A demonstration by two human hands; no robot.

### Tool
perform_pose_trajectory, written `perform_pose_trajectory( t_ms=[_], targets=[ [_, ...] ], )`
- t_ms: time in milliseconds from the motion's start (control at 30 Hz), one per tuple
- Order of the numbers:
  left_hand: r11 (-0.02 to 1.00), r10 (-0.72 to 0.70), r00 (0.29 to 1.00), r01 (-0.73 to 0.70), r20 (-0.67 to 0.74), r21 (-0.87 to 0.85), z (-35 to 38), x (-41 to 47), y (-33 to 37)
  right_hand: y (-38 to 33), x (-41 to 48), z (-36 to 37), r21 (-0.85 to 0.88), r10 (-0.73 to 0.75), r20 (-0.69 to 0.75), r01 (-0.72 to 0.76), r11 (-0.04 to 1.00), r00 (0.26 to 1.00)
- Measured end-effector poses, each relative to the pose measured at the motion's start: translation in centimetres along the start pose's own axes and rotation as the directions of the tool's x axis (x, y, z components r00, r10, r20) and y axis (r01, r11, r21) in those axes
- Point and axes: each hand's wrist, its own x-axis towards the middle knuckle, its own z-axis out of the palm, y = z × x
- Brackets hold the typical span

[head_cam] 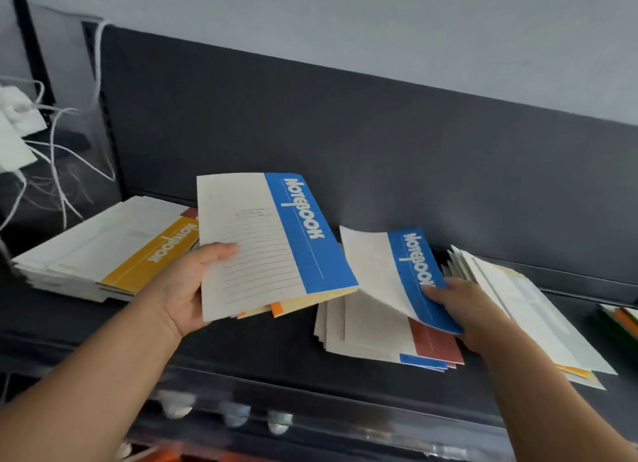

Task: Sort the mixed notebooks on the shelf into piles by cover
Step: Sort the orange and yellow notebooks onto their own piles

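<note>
Shelf (241, 351): blue notebook (276, 240) in left hand (186, 289)

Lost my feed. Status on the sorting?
Left hand holds blue notebooks. Right hand lifting another blue notebook off mixed pile. Nothing blocking.

Left hand (188, 285) raised near centre, thumb over a held stack. Right hand (462, 309) lower right, fingers pinching a cover's edge.

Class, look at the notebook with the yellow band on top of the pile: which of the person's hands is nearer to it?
Left. The left hand, holding a blue-banded notebook, is just beside the yellow-banded notebook. The right hand is well off to its right, lifting another blue notebook.
</note>
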Motion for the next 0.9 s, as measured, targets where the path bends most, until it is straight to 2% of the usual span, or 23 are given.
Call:
perform_pose_trajectory(
  t_ms=[67,167,233,267,300,333,367,400,433,467,500,533,667,900],
  targets=[
    [1.0,0.013,1.0,-0.013,-0.016,0.008,0.0,0.1,0.5,1.0,0.4,0.8,-0.263,-0.09,-0.069,0.069,0.962,0.994],
    [1.0,-0.002,1.0,0.003,-0.01,0.011,0.5,0.6,0.8,1.7,0.6,1.5,-0.504,-0.134,-0.109,0.061,0.861,0.985],
    [0.999,-0.043,0.999,0.043,-0.001,0.031,1.3,0.8,1.0,1.4,0.6,1.5,-0.692,-0.18,-0.153,0.025,0.721,0.972],
    [0.997,-0.068,0.998,0.068,0.0,0.044,1.8,0.9,1.0,0.9,0.4,1.6,-0.749,-0.27,-0.169,0.055,0.661,0.948],
    [0.994,-0.092,0.996,0.092,0.0,0.058,2.3,1.2,0.9,0.1,0.0,1.7,-0.731,-0.356,-0.174,0.122,0.672,0.918],
    [0.991,-0.118,0.993,0.117,0.006,0.07,2.8,1.3,0.8,-1.0,-0.6,2.0,-0.606,-0.398,-0.167,0.225,0.763,0.902],
    [0.986,-0.143,0.99,0.141,0.012,0.086,3.3,1.6,0.6,-2.1,-1.6,2.6,-0.341,-0.351,-0.131,0.291,0.894,0.927],
    [0.982,-0.165,0.986,0.162,0.021,0.1,3.8,1.7,0.4,-3.3,-2.7,3.3,0.011,-0.223,0.003,0.223,0.975,0.975],
    [0.977,-0.183,0.983,0.179,0.027,0.114,4.3,1.8,0.2,-4.3,-3.8,4.1,0.283,-0.101,0.217,0.037,0.958,0.971],
    [0.973,-0.201,0.979,0.194,0.04,0.127,4.7,2.0,0.0,-4.5,-4.3,4.8,0.4,-0.039,0.371,-0.122,0.908,0.928],
    [0.968,-0.216,0.975,0.205,0.061,0.146,5.1,2.1,-0.3,-4.3,-4.5,5.4,0.435,-0.03,0.444,-0.186,0.881,0.895],
    [0.964,-0.221,0.972,0.205,0.082,0.17,5.4,2.3,-0.6,-3.9,-4.4,5.9,0.439,-0.043,0.447,-0.177,0.881,0.893],
    [0.958,-0.176,0.975,0.138,0.135,0.253,5.7,2.8,-1.0,-2.7,-4.2,6.7,0.447,-0.099,0.299,-0.047,0.893,0.949],
    [0.922,-0.126,0.962,0.022,0.244,0.387,5.6,2.9,-1.4,-2.0,-3.9,6.1,0.553,-0.229,0.178,0.095,0.828,0.957]
  ],
)
